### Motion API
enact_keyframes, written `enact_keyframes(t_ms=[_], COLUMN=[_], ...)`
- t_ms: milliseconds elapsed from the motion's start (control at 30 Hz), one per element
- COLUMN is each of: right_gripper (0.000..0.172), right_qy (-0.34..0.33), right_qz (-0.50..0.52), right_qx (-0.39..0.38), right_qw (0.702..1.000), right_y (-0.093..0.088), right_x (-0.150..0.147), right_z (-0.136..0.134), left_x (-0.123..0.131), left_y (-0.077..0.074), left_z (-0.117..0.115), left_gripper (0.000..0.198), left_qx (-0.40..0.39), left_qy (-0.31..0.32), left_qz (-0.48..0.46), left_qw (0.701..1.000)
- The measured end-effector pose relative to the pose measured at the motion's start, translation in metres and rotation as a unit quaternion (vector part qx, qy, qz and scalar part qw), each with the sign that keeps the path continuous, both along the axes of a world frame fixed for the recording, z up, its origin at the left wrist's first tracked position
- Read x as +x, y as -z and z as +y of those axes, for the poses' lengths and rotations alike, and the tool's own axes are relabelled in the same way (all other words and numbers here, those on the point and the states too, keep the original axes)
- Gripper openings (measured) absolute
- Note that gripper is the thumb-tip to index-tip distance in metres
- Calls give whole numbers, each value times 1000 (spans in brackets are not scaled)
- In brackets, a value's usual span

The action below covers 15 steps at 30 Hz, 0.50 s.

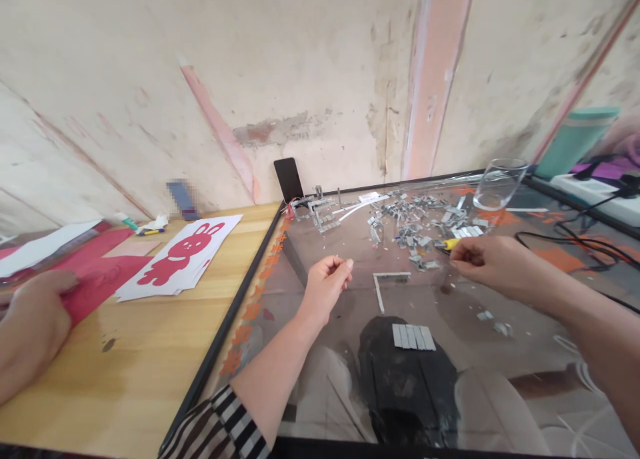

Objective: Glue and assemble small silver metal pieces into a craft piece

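My left hand (327, 282) is held over the dark glass tabletop, thumb and fingers pinched together. Whatever is between those fingertips is too small to tell. My right hand (475, 258) is closed too, at the near edge of a heap of grey strip scraps (407, 216). A small yellow object (451, 244) shows right beside its fingers; whether they grip it I cannot tell. Between my hands lie thin grey strips set in an L-shape (379, 292). Nearer to me, several short grey strips form a flat panel (414, 337). A small model built of grey strips (320, 212) stands behind my left hand.
A drinking glass (499, 186), green cup (575, 142), power strip (595, 196) and black cables (565, 240) occupy the right. A black phone (289, 179) leans on the wall. On the wooden table at left, another person's hand (37, 326) touches red paper (107, 279) beside a rabbit picture (183, 256).
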State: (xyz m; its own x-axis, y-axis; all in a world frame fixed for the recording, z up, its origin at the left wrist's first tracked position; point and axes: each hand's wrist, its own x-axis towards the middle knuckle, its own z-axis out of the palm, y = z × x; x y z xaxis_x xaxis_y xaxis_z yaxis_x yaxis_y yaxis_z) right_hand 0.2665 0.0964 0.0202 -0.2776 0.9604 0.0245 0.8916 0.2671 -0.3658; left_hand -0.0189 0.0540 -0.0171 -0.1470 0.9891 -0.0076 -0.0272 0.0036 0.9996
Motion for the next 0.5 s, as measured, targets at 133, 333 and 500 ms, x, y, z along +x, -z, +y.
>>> enact_keyframes(t_ms=[133,333,500], right_gripper=[12,18,36], right_qy=[32,49,35], right_qz=[222,347,383], right_qx=[-98,-91,-79], right_qw=[970,932,920], right_y=[-2,2,2], right_x=[-5,-8,-11], right_z=[-3,-1,-1], left_x=[-2,-2,0], left_y=[4,8,3], left_z=[2,8,12], left_gripper=[18,8,11], left_qx=[18,57,90], left_qy=[3,6,38], left_qz=[54,160,307], left_qw=[998,985,947])
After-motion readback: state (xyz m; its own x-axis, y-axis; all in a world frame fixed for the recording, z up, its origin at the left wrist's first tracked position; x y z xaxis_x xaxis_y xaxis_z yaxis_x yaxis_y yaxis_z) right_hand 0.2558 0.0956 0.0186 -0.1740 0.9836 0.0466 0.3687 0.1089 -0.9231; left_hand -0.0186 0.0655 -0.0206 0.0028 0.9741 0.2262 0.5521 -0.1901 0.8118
